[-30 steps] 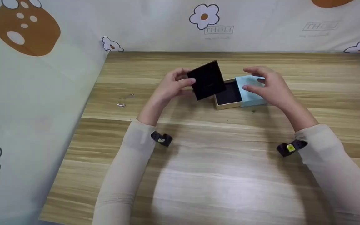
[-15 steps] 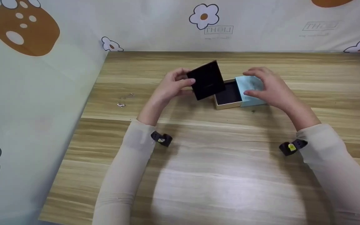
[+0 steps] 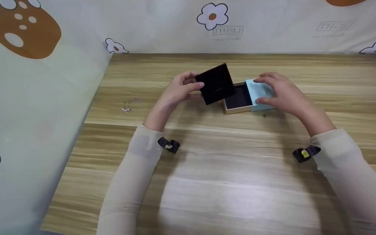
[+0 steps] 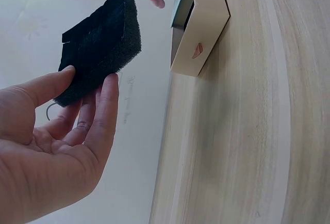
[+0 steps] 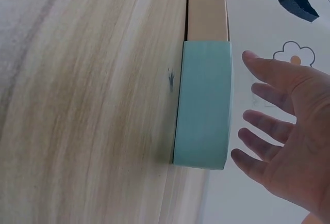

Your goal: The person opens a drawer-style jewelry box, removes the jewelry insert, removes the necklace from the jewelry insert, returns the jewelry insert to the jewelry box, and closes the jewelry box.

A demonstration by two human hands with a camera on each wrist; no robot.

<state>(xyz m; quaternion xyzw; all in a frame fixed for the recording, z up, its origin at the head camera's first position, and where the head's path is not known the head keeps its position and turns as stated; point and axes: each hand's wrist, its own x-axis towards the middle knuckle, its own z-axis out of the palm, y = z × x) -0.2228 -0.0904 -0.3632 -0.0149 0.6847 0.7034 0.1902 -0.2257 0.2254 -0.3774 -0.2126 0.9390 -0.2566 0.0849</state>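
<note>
A square black foam pad (image 3: 215, 84) is pinched between the thumb and fingers of my left hand (image 3: 180, 87), raised and tilted. The left wrist view shows the thick, porous edge of the foam pad (image 4: 131, 33). To its right, a small box lies on the table, its cream drawer (image 3: 238, 111) partly out of a light blue sleeve (image 3: 260, 91). Dark material lines the inside of the drawer. Over the sleeve hovers my right hand (image 3: 286, 94), fingers spread and loosely bent. A narrow gap separates those fingers from the sleeve (image 5: 203, 105) in the right wrist view.
A small, thin silvery piece of jewellery (image 3: 126, 110) lies on the wooden table (image 3: 207, 147) at the left. Behind the table's far edge rises a pale sheet (image 3: 162, 26) printed with flowers and fruit. A small dark mark (image 5: 171, 79) shows beside the box.
My right hand has lowered slightly toward the blue sleeve, its fingers still spread. The left hand and the foam pad have stayed in place, as has the box.
</note>
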